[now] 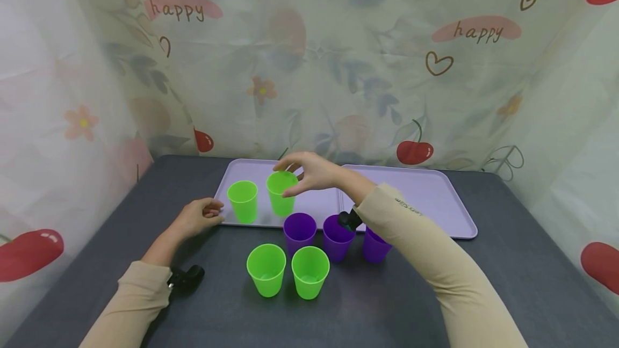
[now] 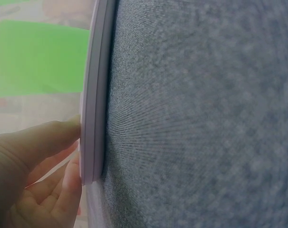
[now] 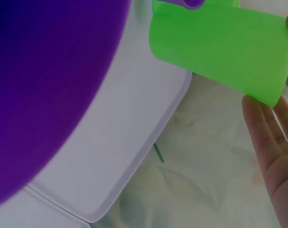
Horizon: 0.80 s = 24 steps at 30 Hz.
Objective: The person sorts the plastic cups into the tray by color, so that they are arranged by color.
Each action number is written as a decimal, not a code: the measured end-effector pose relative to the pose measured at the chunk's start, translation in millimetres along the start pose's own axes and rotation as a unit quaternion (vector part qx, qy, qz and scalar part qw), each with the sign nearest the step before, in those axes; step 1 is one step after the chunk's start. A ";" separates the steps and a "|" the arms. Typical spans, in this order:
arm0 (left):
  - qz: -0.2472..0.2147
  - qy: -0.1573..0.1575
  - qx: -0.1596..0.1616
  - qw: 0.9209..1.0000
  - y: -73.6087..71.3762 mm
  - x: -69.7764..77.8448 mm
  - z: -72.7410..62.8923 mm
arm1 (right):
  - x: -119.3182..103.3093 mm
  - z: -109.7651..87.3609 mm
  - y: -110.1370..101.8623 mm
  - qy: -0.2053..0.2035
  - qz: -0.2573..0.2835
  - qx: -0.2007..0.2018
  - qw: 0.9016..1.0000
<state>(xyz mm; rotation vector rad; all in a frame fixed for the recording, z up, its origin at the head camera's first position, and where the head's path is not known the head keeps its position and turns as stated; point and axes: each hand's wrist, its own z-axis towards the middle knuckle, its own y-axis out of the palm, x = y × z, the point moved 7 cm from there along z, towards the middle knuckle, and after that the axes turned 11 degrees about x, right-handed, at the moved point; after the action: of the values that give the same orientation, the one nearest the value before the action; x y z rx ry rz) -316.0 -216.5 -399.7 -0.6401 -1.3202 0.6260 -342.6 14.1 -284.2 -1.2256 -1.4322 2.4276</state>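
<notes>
My right hand (image 1: pixel 316 172) holds a light green plastic cup (image 1: pixel 280 195) near its rim. Fingers lie on one side and the thumb on the other, as the right wrist view also shows. This cup is upright over the left lilac tray (image 1: pixel 314 205); whether its base touches the tray I cannot tell. Beside it, to the left, another green cup (image 1: pixel 243 203) stands on the same tray. My left hand (image 1: pixel 195 219) holds that tray's front left corner, its thumb against the rim (image 2: pixel 92 118) and its fingers curled at the corner.
Three purple cups, left (image 1: pixel 300 236), middle (image 1: pixel 337 241) and right (image 1: pixel 375 247), stand along the trays' front edge. Nearer me are two green cups, left (image 1: pixel 267 273) and right (image 1: pixel 310 275). A second lilac tray (image 1: pixel 435 203) adjoins on the right. A patterned curtain (image 1: pixel 338 69) hangs behind.
</notes>
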 end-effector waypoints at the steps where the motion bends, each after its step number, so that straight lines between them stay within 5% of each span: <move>1: 0.000 0.000 0.000 1.000 0.0 0.1 0.0 | 0.4 1.0 1.2 0.000 -0.002 -0.002 1.000; 24: 0.001 0.004 0.003 1.000 -1.3 1.9 -0.3 | 8.4 10.8 31.0 0.028 -0.010 -0.074 0.997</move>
<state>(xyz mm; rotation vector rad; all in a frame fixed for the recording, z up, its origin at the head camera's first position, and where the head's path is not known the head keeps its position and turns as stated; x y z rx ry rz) -315.5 -216.0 -397.5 -0.6382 -1.3094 0.6281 -345.6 -7.5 -310.2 -1.2899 -1.6266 2.2906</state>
